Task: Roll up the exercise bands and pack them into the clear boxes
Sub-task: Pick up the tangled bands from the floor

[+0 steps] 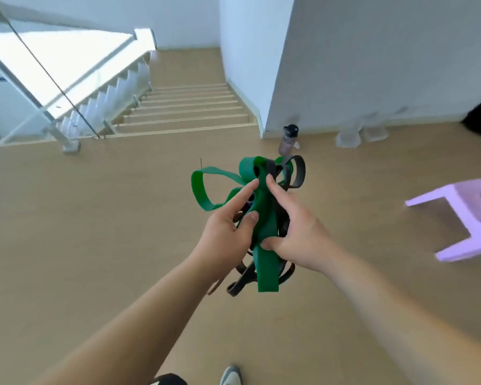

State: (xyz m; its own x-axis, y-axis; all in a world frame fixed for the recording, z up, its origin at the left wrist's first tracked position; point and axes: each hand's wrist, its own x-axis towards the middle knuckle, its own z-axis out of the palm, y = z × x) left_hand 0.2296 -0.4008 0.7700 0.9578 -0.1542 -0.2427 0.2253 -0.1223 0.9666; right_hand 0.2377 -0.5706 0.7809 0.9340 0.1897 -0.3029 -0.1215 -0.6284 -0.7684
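Both hands grip a tangled bundle of exercise bands in mid-air above the wooden floor (95, 245): left hand (228, 232) and right hand (295, 234) pinch the green band (264, 226), dark bands (296, 173) looped behind. Clear boxes (349, 137) sit by the wall.

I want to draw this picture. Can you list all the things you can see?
green band: one, green, tangled, held in both hands
black bands: several, black, tangled with the green one
bottle: one, dark cap, floor by wall corner
clear boxes: about two, clear, blurry, floor by wall
stool: one, lilac, right
stairs: tan, going down, behind
railing: metal and glass, left
shoe: one, grey, bottom
left hand: grip on bands
right hand: grip on bands
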